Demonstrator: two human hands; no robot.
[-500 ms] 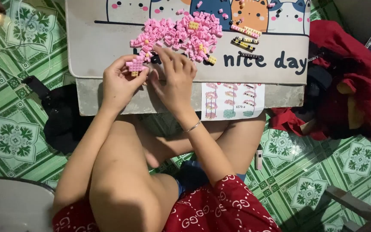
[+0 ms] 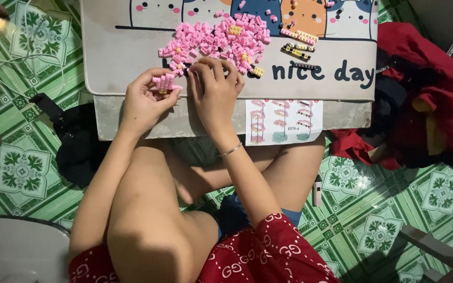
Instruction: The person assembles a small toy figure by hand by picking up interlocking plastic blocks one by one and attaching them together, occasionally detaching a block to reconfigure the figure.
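Observation:
My left hand [image 2: 145, 99] holds a small pink assembly of tiny bricks [image 2: 163, 83] at the near edge of a low white table [image 2: 127, 52] printed with cartoon cats. My right hand [image 2: 215, 89] rests palm down beside it, its fingertips at the edge of a heap of pink bricks [image 2: 216, 39]. Whether it pinches a brick is hidden. A few yellow bricks lie in the heap. Built strips [image 2: 300, 44] in pink, yellow and black lie to the right of the heap.
An instruction sheet [image 2: 284, 121] hangs over the table's front edge. Red cloth [image 2: 436, 94] is piled at the right, a black bag [image 2: 77, 147] at the left. Green patterned floor tiles [image 2: 394, 209] lie all around. My crossed legs sit under the table.
My left hand has drawn the pink assembly a little away from the heap, towards the table edge. My right hand stays at the heap.

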